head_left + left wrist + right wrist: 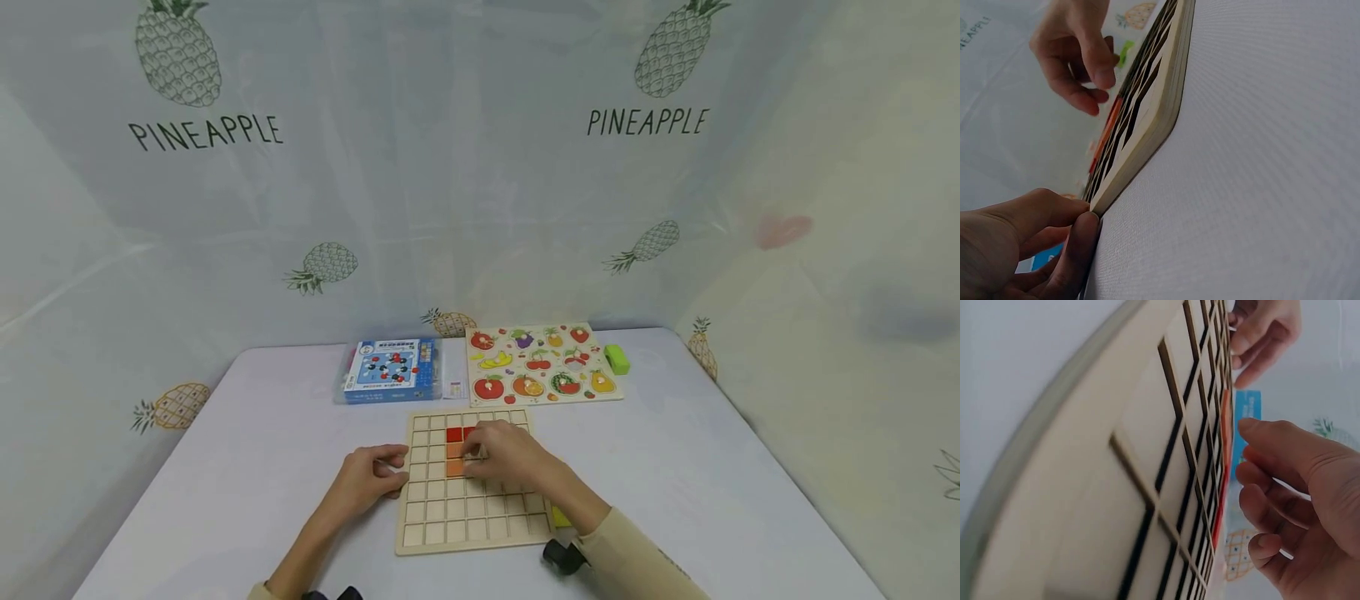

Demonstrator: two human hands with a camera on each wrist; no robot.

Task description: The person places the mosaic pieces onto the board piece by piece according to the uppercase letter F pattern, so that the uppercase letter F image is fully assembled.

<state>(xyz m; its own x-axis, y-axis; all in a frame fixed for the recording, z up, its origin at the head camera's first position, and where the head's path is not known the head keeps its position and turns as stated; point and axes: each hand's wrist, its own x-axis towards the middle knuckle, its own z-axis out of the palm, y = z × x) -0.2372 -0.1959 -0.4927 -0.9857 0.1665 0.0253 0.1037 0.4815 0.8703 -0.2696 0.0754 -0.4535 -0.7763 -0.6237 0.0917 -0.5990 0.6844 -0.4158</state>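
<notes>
A pale wooden grid board point(435, 537) lies flat on the white table. Red tiles point(454, 434) sit in its upper cells, one partly covered by my right hand, with orange tiles point(455, 467) in the cells below. My left hand point(363, 481) touches the board's left edge, thumb and index finger apart along it. Over the middle of the grid hovers my right hand point(504, 454), fingers loosely bent beside the orange tiles. The right wrist view shows nothing between that hand's thumb point(1279, 440) and fingers.
Behind the board stand a blue box point(390, 371) with a molecule picture and a fruit puzzle board point(532, 367). A small green object point(617, 359) lies at the puzzle's right. Something yellow point(561, 517) shows under my right forearm, at the grid board's edge.
</notes>
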